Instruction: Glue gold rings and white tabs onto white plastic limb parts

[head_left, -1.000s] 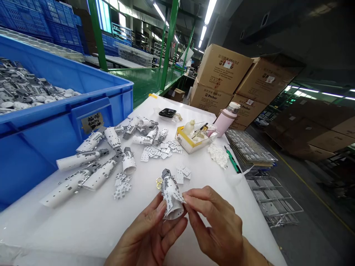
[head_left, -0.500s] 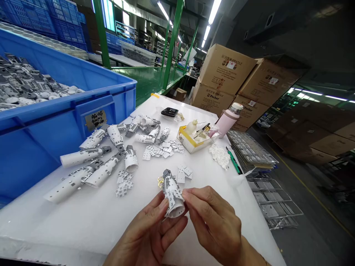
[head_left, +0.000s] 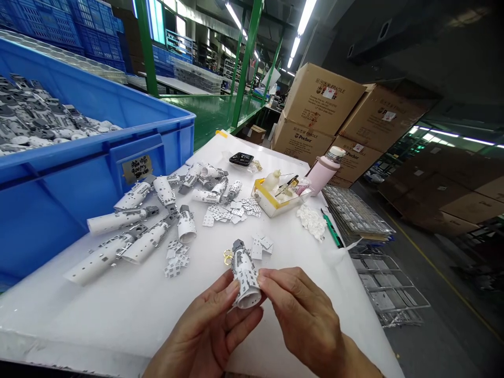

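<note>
Two bare hands (head_left: 255, 310) work close together at the near edge of the white table (head_left: 94, 315). The left hand (head_left: 205, 328) cradles a white perforated tube (head_left: 244, 275) with a grey metal end, fingers curled under it and thumb along its side. The right hand (head_left: 305, 315) comes in from the right, its thumb and fingertips pinched together against the tube's edge; whether they also hold a small scrap, I can't tell. The tube sits tilted, held clear of the tabletop, with its open end toward the person. Just beyond it lie gold-coloured loops (head_left: 227, 257) and perforated sheet scraps (head_left: 258, 248). Farther left, more tubes (head_left: 129, 231) lie in a loose scatter, and a blue plastic crate (head_left: 79, 210) holds a heap of grey-and-white parts (head_left: 35, 118). At the far right stand a yellow-edged clear tray (head_left: 275, 202) and a pink flask (head_left: 325, 170). A hard pinch could crease the thin tube wall, and a slip of the left hand could send it rolling into the loose scraps or off the near edge
</note>
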Demonstrator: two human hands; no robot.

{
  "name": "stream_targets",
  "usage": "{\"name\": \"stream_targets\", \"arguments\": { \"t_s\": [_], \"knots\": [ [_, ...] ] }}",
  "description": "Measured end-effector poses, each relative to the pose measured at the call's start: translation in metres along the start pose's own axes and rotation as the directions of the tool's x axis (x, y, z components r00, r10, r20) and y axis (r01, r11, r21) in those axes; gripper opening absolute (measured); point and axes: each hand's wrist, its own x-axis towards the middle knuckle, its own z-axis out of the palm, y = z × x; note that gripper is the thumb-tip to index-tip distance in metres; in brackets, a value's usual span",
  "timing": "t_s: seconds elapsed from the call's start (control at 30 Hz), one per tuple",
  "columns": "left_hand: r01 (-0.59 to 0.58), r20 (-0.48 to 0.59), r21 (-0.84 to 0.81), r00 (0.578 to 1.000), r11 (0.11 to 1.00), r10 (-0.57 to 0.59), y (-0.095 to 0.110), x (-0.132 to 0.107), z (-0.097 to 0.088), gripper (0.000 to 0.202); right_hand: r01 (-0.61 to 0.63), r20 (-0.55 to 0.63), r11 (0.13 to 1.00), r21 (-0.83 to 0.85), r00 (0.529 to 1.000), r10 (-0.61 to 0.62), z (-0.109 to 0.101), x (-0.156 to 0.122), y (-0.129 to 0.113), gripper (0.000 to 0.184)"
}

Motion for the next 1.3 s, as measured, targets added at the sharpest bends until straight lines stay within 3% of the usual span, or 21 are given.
{"name": "stream_targets", "arguments": {
  "t_s": [0.4, 0.67, 0.73, 0.9, 1.0, 1.13, 1.23, 1.3],
  "knots": [
    [-0.015, 0.027, 0.014, 1.0, 1.0, 0.015, 0.001, -0.001, -0.004, 0.038, 0.028, 0.039, 0.999, 0.018, 0.999, -0.028, -0.002, 0.0, 0.0, 0.04],
    [-0.022, -0.08, 0.094, 0.996, 0.995, 0.03, 0.007, -0.005, 0.002, 0.05, 0.047, 0.032, 0.998, 0.036, 0.998, -0.048, 0.0, -0.002, -0.003, 0.042],
    [-0.01, -0.049, 0.104, 0.999, 0.995, 0.016, 0.008, -0.004, 0.0, 0.047, 0.029, 0.042, 0.999, 0.039, 0.999, -0.03, -0.002, 0.0, -0.005, 0.043],
    [0.007, 0.161, 0.138, 0.987, 0.99, -0.03, 0.014, -0.002, -0.008, 0.042, -0.089, 0.075, 0.981, 0.17, 0.994, 0.077, -0.007, 0.003, -0.009, 0.048],
    [0.004, 0.217, 0.165, 0.975, 0.986, -0.04, 0.017, -0.002, -0.01, 0.042, -0.202, 0.088, 0.927, 0.315, 0.979, 0.184, -0.006, 0.002, -0.012, 0.047],
    [-0.018, 0.198, 0.219, 0.98, 0.975, -0.026, 0.016, -0.004, -0.012, 0.042, -0.335, 0.087, 0.825, 0.455, 0.939, 0.333, 0.0, 0.0, -0.016, 0.035],
    [-0.051, 0.161, 0.242, 0.987, 0.969, 0.011, 0.014, -0.006, -0.014, 0.046, -0.517, 0.154, 0.637, 0.572, 0.83, 0.536, 0.003, 0.001, -0.017, 0.021],
    [-0.062, 0.118, 0.245, 0.992, 0.967, 0.034, 0.013, -0.008, -0.014, 0.05, -0.644, 0.31, 0.441, 0.625, 0.723, 0.617, 0.002, 0.004, -0.015, 0.025]
  ]
}}
